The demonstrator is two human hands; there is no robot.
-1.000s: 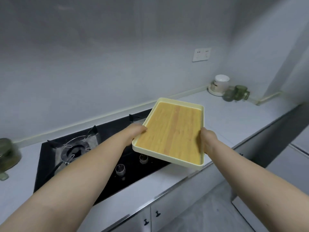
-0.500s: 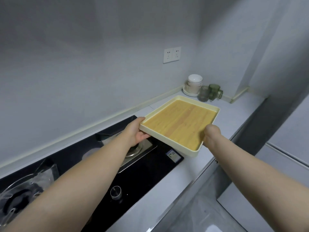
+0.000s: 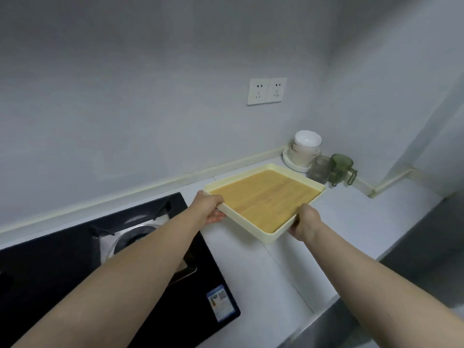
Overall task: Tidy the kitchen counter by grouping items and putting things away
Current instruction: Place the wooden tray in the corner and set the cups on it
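Bare forearms [image 3: 140, 259] run to bare left grip [image 3: 211, 209] and right grip [image 3: 305, 223].

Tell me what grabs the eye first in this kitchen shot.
The cream tray with a wood-coloured floor stands out in the middle, gripped at its near edges by the left hand and the right hand over the pale counter. A black hob fills the lower left. In the far corner sit stacked white bowls beside green mugs.
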